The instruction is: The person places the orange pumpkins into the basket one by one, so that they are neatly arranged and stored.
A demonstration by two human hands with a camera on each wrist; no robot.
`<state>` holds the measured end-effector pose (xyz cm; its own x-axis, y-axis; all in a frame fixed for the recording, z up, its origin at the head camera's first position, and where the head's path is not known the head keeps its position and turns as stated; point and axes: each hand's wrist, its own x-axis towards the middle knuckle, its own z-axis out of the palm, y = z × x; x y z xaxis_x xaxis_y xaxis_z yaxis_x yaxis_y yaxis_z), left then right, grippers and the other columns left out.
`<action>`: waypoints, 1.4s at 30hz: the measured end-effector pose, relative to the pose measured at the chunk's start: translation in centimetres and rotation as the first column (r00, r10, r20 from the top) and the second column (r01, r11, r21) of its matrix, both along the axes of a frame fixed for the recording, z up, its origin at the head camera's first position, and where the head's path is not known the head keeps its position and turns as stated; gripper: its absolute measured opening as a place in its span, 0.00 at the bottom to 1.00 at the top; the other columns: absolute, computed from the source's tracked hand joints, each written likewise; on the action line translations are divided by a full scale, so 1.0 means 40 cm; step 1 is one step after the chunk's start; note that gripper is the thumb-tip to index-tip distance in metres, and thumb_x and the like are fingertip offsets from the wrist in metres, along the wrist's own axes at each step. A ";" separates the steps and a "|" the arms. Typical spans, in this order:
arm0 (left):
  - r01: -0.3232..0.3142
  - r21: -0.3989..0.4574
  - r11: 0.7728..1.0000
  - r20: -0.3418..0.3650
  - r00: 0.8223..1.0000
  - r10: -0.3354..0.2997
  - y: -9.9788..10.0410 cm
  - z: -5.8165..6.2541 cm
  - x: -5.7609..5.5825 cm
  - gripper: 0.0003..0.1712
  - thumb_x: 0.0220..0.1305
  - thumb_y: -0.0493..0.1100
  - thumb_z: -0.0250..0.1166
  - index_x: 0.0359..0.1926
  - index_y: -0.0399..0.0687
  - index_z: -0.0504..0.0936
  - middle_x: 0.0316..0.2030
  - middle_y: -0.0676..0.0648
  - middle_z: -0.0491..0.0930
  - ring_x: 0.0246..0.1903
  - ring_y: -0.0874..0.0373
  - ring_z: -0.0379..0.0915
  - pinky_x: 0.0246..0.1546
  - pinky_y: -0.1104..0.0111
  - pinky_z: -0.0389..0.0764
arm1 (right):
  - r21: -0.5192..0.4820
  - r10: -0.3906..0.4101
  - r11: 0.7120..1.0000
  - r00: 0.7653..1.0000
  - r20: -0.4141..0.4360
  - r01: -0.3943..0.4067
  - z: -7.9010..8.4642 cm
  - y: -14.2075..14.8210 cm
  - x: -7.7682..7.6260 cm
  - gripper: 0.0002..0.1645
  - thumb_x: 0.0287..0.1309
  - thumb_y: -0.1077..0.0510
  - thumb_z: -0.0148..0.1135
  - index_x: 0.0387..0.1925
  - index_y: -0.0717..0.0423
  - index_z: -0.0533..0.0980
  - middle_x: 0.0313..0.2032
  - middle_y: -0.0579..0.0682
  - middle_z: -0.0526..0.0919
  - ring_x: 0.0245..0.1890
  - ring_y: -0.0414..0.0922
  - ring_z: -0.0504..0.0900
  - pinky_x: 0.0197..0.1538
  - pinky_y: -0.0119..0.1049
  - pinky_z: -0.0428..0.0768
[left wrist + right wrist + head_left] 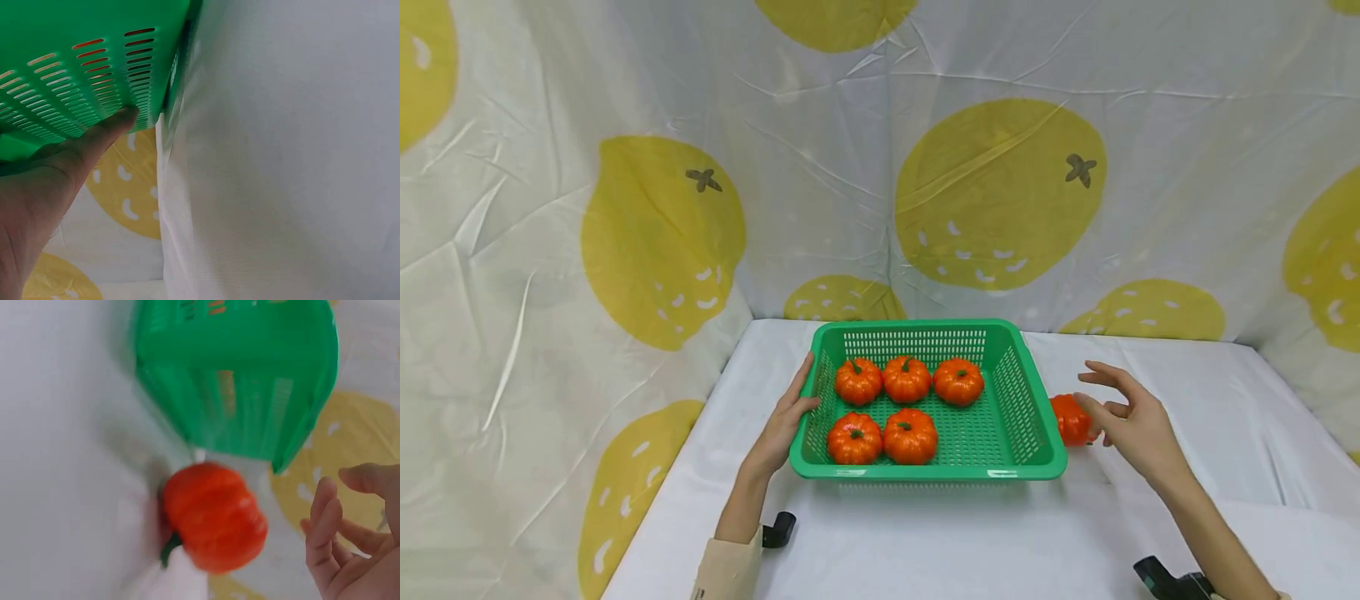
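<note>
A green plastic basket [925, 472] holds several small orange toy pumpkins [958, 382], three in the back row and two in front. My left hand [777, 433] grips the basket's left side, thumb over the rim; in the left wrist view, a finger [103, 134] lies along the slotted outer wall. Another orange pumpkin [215, 519] with a green stem lies on the table just outside the basket's right side. My right hand [1138, 421] hovers at that pumpkin's right, fingers apart and loosely bent, holding nothing. In the right wrist view, a gap separates fingers and pumpkin.
A white cloth covers the table [910, 550]. Behind it and at the sides hangs a white curtain [820, 192] printed with large yellow lemons. The basket's right part shows bare green floor [977, 437].
</note>
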<state>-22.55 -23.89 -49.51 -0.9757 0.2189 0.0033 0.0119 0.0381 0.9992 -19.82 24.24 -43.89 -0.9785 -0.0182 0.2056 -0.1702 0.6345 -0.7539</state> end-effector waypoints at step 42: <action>-0.004 0.004 1.000 0.002 1.000 0.004 0.003 0.002 0.001 0.44 0.75 0.38 0.47 0.84 0.67 0.42 0.85 0.53 0.35 0.84 0.46 0.31 0.80 0.45 0.44 | -0.062 0.023 0.998 0.922 0.387 0.001 -0.134 0.087 0.006 0.51 0.70 0.39 0.62 0.81 0.56 0.50 0.70 0.70 0.62 0.23 0.44 0.79 0.26 0.35 0.75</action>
